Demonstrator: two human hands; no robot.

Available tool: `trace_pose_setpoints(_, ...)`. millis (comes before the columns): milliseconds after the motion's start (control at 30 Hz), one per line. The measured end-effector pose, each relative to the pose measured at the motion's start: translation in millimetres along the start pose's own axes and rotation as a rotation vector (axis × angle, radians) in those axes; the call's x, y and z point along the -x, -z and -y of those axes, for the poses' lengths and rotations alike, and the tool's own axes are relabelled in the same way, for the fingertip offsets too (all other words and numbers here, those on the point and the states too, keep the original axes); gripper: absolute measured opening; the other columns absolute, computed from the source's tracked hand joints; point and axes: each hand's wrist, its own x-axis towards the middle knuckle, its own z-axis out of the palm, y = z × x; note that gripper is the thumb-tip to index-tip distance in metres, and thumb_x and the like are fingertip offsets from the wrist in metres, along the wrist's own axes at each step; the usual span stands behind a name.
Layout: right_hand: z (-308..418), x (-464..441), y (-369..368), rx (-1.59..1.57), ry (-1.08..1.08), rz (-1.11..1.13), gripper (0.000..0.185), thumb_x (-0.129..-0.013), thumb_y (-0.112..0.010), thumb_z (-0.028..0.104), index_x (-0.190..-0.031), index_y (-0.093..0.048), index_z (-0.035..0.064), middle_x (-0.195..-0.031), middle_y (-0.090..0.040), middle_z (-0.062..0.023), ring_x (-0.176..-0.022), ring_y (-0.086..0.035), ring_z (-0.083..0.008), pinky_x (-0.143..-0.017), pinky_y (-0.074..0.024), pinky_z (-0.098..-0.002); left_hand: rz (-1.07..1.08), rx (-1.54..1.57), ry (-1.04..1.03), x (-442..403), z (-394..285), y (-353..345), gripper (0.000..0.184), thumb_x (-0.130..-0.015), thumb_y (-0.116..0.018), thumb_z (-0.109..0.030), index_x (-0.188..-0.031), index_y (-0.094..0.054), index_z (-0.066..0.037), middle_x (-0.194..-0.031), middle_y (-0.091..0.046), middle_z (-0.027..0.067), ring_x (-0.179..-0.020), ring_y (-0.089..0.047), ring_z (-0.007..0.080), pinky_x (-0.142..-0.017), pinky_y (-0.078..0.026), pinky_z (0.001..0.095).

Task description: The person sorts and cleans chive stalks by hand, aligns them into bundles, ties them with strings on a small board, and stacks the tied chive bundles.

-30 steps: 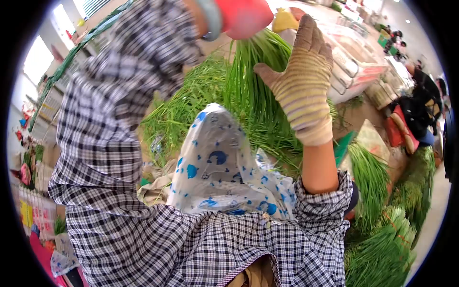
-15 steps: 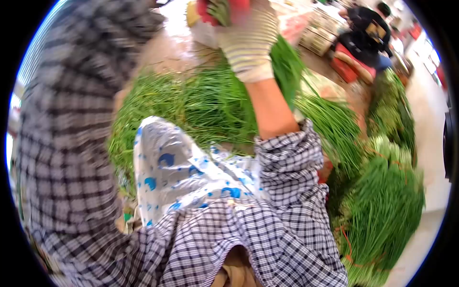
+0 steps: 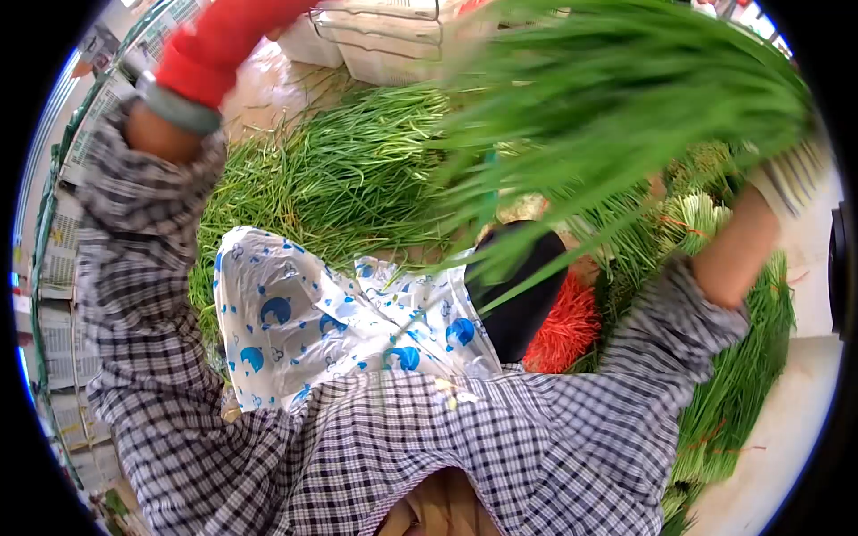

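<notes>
A loose bunch of long chives (image 3: pixel 617 98) sweeps across the upper right, its leaves blurred by motion. My right hand (image 3: pixel 794 179), in a striped white glove, grips the bunch at its far right end; leaves partly hide the fingers. My left hand (image 3: pixel 237 45) wears a red glove and is raised at the top left, apart from the bunch. Its fingers run out past the top edge, so their state is hidden. Below the hands, a large pile of chives (image 3: pixel 357 170) lies on the floor.
A white plastic sheet with blue prints (image 3: pixel 295 330) covers my lap. Beside my dark trouser leg (image 3: pixel 523 295) sits a bundle of red strings (image 3: pixel 572 326). Tied chive bundles (image 3: pixel 746 384) are stacked on the right. A white crate (image 3: pixel 384 45) stands beyond the pile.
My hands have parted from near the top centre. The right has swung far right with the chives; the left has moved to the upper left. The crate has come into view.
</notes>
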Motion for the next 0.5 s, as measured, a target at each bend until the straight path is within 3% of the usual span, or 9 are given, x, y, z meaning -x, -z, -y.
trace_pose_setpoints(33,14,-15,27,-0.067,-0.007,0.007,0.062,-0.083,-0.058,0.022,-0.136,-0.037,-0.0012,-0.111,-0.054,-0.0129,-0.101,-0.055,-0.023,-0.091,-0.0427,-0.035,-0.015,0.033,0.06,14,32,-15,0.048,-0.088,-0.066,-0.02,-0.131,-0.05,-0.006,-0.104,-0.063,0.0117,-0.093,-0.063,0.0166,-0.082,-0.051,0.0303)
trace_pose_setpoints(67,30,-30,52,-0.14,-0.018,0.02,0.059,-0.084,-0.056,0.022,-0.136,-0.038,-0.0006,-0.113,-0.053,-0.0126,-0.103,-0.054,-0.0222,-0.093,-0.0423,-0.0344,-0.16,-0.071,-0.065,30,81,-43,0.03,-0.087,-0.066,-0.015,-0.116,-0.065,-0.006,-0.083,-0.067,0.0066,-0.077,-0.065,0.0153,-0.07,-0.052,0.0316)
trace_pose_setpoints(100,42,-47,72,-0.215,-0.042,0.048,0.057,-0.086,-0.055,0.022,-0.136,-0.038,-0.0001,-0.116,-0.053,-0.0123,-0.105,-0.054,-0.0214,-0.094,-0.0419,-0.0339,-0.056,-0.23,0.054,48,111,-56,0.034,-0.089,-0.066,-0.019,-0.12,-0.064,-0.006,-0.094,-0.07,0.0098,-0.082,-0.064,0.0125,-0.076,-0.052,0.028)
trace_pose_setpoints(233,71,-82,103,-0.428,-0.384,0.521,0.048,-0.092,-0.048,0.022,-0.135,-0.04,0.0021,-0.124,-0.051,-0.0111,-0.113,-0.052,-0.0182,-0.101,-0.0403,-0.0316,0.245,-0.166,0.259,100,201,-144,0.037,-0.084,-0.065,-0.018,-0.119,-0.063,-0.004,-0.088,-0.069,0.0128,-0.078,-0.064,0.0153,-0.074,-0.052,0.0306)
trace_pose_setpoints(300,48,-46,71,0.743,-0.092,0.503,0.071,-0.077,-0.068,0.013,-0.14,-0.037,0.0046,-0.12,-0.056,-0.0149,-0.108,-0.058,-0.0247,-0.097,-0.0454,-0.0375,0.234,0.055,0.485,111,220,-190,0.039,-0.085,-0.066,-0.019,-0.12,-0.062,-0.003,-0.088,-0.069,0.0094,-0.079,-0.063,0.0144,-0.074,-0.052,0.0306)
trace_pose_setpoints(367,-1,-19,44,1.043,-0.037,0.588,0.076,-0.074,-0.074,0.006,-0.141,-0.038,0.0075,-0.115,-0.062,-0.0135,-0.099,-0.062,-0.0224,-0.088,-0.0506,-0.0352,0.179,0.22,0.537,110,235,-230,0.04,-0.085,-0.066,-0.019,-0.121,-0.061,-0.003,-0.091,-0.07,0.0112,-0.08,-0.066,0.0182,-0.076,-0.053,0.0313)
trace_pose_setpoints(433,-67,8,29,0.77,-0.134,0.698,0.067,-0.079,-0.069,0.004,-0.14,-0.041,0.0092,-0.112,-0.064,-0.0102,-0.093,-0.064,-0.0168,-0.082,-0.0532,-0.03,0.077,0.43,0.588,96,234,-259,0.041,-0.089,-0.065,-0.016,-0.127,-0.057,-0.003,-0.092,-0.069,0.0062,-0.083,-0.063,0.012,-0.078,-0.052,0.0278)
trace_pose_setpoints(467,-101,24,30,0.972,-0.158,0.861,0.074,-0.075,-0.071,0.004,-0.141,-0.038,0.0084,-0.113,-0.064,-0.0114,-0.094,-0.064,-0.0199,-0.084,-0.053,-0.0316,0.001,0.522,0.606,86,235,-271,0.042,-0.091,-0.064,-0.015,-0.13,-0.055,-0.003,-0.093,-0.068,0.0031,-0.085,-0.06,0.0077,-0.08,-0.051,0.0255)
trace_pose_setpoints(500,-133,41,31,1.172,-0.182,1.025,0.081,-0.071,-0.073,0.003,-0.143,-0.036,0.0076,-0.113,-0.063,-0.0127,-0.096,-0.063,-0.023,-0.087,-0.0527,-0.0331,-0.015,0.599,0.612,77,243,-282,0.048,-0.095,-0.059,-0.018,-0.14,-0.045,-0.006,-0.11,-0.065,0.0072,-0.098,-0.061,0.0113,-0.089,-0.049,0.027)
